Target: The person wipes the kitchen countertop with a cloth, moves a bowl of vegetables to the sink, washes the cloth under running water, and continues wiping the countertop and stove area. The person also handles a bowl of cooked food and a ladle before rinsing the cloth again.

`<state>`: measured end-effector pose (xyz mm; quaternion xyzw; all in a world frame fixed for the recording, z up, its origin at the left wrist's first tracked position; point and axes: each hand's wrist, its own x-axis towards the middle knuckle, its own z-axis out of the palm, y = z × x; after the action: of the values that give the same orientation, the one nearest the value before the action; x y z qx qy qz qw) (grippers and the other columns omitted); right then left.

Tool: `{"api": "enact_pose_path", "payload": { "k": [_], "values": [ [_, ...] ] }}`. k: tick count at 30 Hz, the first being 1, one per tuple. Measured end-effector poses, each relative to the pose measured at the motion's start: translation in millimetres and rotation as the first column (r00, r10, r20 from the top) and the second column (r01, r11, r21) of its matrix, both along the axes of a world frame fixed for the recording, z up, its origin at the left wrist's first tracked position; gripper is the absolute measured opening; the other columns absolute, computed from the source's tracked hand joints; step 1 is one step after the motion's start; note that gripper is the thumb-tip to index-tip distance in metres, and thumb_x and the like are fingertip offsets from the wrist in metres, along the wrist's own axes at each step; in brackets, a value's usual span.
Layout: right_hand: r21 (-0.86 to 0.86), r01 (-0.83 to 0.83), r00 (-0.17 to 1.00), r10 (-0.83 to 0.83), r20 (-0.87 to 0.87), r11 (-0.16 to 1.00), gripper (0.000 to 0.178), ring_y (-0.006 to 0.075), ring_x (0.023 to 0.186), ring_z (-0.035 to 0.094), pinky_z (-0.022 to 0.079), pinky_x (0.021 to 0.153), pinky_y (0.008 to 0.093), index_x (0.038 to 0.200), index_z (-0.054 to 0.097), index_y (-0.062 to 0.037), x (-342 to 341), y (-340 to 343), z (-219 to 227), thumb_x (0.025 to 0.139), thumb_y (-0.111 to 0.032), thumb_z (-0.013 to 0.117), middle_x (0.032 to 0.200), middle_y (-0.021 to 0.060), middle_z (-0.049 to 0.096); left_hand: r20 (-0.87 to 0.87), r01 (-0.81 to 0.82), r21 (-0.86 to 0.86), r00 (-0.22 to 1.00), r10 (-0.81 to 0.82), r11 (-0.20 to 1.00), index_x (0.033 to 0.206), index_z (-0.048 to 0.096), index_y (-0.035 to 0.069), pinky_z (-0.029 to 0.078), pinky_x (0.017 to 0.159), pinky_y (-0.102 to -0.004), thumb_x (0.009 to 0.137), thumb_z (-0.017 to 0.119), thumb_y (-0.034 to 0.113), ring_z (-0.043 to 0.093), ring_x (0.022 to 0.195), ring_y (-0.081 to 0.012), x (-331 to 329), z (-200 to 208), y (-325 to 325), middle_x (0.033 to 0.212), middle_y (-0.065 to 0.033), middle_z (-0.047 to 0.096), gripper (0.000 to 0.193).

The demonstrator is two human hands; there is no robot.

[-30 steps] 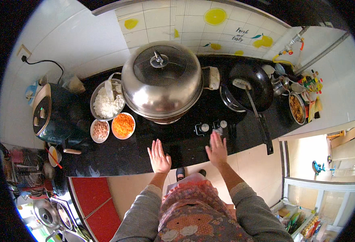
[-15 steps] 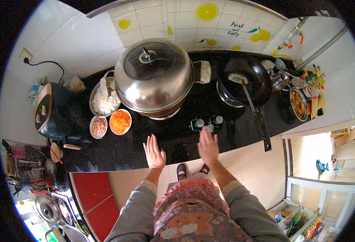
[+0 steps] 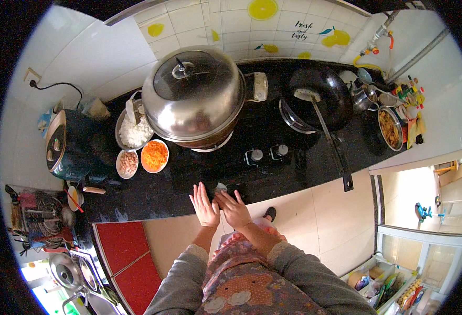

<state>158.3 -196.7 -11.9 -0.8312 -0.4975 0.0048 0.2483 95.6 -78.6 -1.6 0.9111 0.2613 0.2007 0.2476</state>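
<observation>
My left hand lies at the front edge of the black counter, fingers stretched out and nothing in them. Beside it, touching or nearly so, is my right hand. A small pale crumpled piece, perhaps tissue or cloth, pokes out under that hand's fingertips, pressed to the counter; most of it is hidden. Beyond the hands stand two stove knobs. Left of them are a bowl of orange shreds and a bowl of pink diced food.
A large lidded steel pot stands on the left burner. On the right sits a black wok, a spatula in it, its handle jutting frontward. A rice bowl, dark appliance and food bowl stand around.
My right hand has moved left and nearer from the stove knobs to beside my left hand, bringing the pale piece along. My left hand has shifted slightly nearer the counter's edge.
</observation>
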Motion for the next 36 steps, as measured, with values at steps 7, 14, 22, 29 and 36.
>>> {"api": "enact_pose_path", "payload": {
  "k": [7,14,22,29,36],
  "values": [
    [-0.101,0.191,0.972,-0.175,0.156,0.976,0.044,0.0177,0.138,0.035,0.017,0.114,0.0559,0.134,0.055,-0.0135,74,-101,-9,0.091,-0.026,0.058,0.145,-0.0013,0.045,-0.043,0.125,0.005,0.991,-0.125,0.992,0.147,0.024,-0.001,0.010,0.116,-0.0565,0.079,0.051,0.014,0.021,0.143,-0.0368,12,-5,-31,0.151,-0.0160,0.031,0.075],
    [-0.158,0.471,0.881,-0.452,0.143,0.868,0.056,0.0244,0.143,0.026,0.015,0.115,0.0564,0.144,0.039,-0.0054,118,-171,-7,0.095,-0.029,0.051,0.151,0.0068,0.036,-0.074,0.150,-0.007,0.986,-0.150,0.989,0.147,0.024,-0.001,0.010,0.116,-0.0565,0.078,0.052,0.010,0.020,0.144,-0.0372,32,4,-59,0.151,-0.0159,0.031,0.076],
    [-0.043,0.180,0.983,-0.181,-0.021,0.983,0.051,0.0237,0.140,0.032,0.021,0.112,0.0560,0.136,0.051,-0.0055,74,-109,-1,0.090,-0.028,0.057,0.148,0.0064,0.040,-0.066,0.179,0.002,0.982,-0.179,0.984,0.146,0.026,-0.001,0.011,0.116,-0.0568,0.079,0.051,0.015,0.022,0.143,-0.0364,60,4,-97,0.150,-0.0161,0.033,0.074],
    [-0.180,0.328,0.938,-0.296,0.183,0.927,0.050,0.0221,0.140,0.033,0.021,0.112,0.0562,0.140,0.046,-0.0079,150,-211,-13,0.095,-0.027,0.054,0.149,0.0038,0.039,-0.071,0.185,-0.012,0.980,-0.185,0.983,0.148,0.024,0.002,0.012,0.116,-0.0568,0.081,0.052,0.012,0.022,0.143,-0.0379,74,5,-122,0.151,-0.0159,0.031,0.073],
    [-0.059,0.498,0.867,-0.499,0.004,0.865,0.054,0.0253,0.141,0.032,0.021,0.113,0.0535,0.143,0.041,-0.0073,155,-220,-14,0.093,-0.022,0.053,0.150,0.0058,0.038,-0.119,0.239,-0.014,0.964,-0.239,0.971,0.147,0.027,0.002,0.013,0.116,-0.0561,0.082,0.057,0.013,0.019,0.144,-0.0359,100,5,-161,0.152,-0.0135,0.031,0.072]
  ]
}}
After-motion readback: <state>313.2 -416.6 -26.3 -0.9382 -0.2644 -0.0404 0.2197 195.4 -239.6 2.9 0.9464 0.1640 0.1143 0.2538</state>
